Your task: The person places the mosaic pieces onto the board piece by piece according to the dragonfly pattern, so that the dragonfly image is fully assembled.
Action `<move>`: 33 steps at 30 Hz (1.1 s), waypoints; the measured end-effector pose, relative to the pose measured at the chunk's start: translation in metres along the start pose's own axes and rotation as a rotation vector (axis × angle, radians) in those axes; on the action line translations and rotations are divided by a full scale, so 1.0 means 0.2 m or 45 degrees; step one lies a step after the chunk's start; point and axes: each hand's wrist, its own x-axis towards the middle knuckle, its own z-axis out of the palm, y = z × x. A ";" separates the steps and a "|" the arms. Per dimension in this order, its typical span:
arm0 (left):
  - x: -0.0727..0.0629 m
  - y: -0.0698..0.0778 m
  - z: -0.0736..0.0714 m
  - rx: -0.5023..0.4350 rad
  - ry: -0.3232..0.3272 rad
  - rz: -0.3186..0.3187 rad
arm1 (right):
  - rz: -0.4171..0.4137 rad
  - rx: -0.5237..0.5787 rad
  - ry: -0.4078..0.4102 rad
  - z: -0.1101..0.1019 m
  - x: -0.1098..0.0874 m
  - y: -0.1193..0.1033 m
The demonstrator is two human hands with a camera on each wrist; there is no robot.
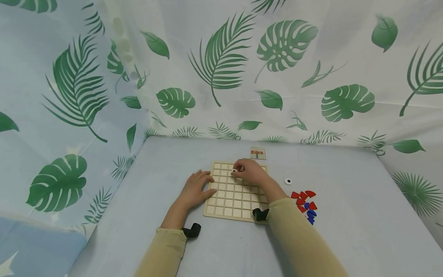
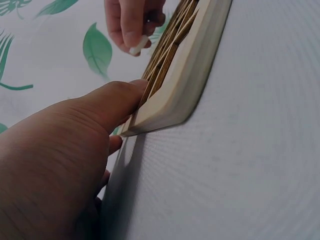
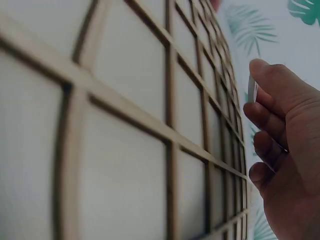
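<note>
In the head view, a wooden grid board [image 1: 225,194] lies on the bench [image 1: 173,161], its cells pale and square. The right hand [image 1: 252,171] is over the far part of the board, its grip narrow, pinching a small white disc with a dark dot [image 1: 234,170]. The left hand [image 1: 195,188] is at the board's left edge, its grip wide, thumb reaching onto the rim and fingers spread beside it. Just behind the board lies a small printed card [image 1: 258,153]; to the right sits a second dotted disc [image 1: 288,181], with red wedges [image 1: 310,194] and blue pieces [image 1: 312,212] clustered nearer the right sleeve [image 1: 301,238]. A leaf-printed curtain [image 1: 238,77] hangs behind. In the left wrist view, the left thumb rests on the board's rim near a rounded corner, while other fingertips show below it, partly hidden; the right hand with the white disc appears beyond. In the right wrist view, the disc is seen edge-on between thumb and forefinger, the remaining fingers curled, with the grid large and blurred alongside.
</note>
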 end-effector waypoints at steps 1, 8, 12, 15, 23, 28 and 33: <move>0.00 0.00 0.00 0.001 0.001 0.001 | 0.009 0.005 0.001 0.01 0.01 0.00; 0.00 -0.01 0.00 0.012 0.008 0.019 | 0.061 -0.085 0.043 0.08 0.05 0.00; 0.00 -0.01 0.00 0.014 -0.006 0.008 | 0.114 -0.118 0.038 0.08 0.05 -0.01; 0.01 -0.02 0.00 0.016 -0.006 0.007 | 0.116 -0.115 0.025 0.08 0.05 -0.01; 0.01 -0.02 0.01 0.035 -0.011 -0.004 | 0.079 0.004 -0.005 0.06 0.04 0.00; 0.01 -0.02 0.01 0.033 -0.010 0.009 | 0.071 0.010 0.009 0.07 0.03 0.00; 0.01 -0.02 0.01 0.035 -0.015 0.001 | 0.074 0.004 0.011 0.08 0.04 0.00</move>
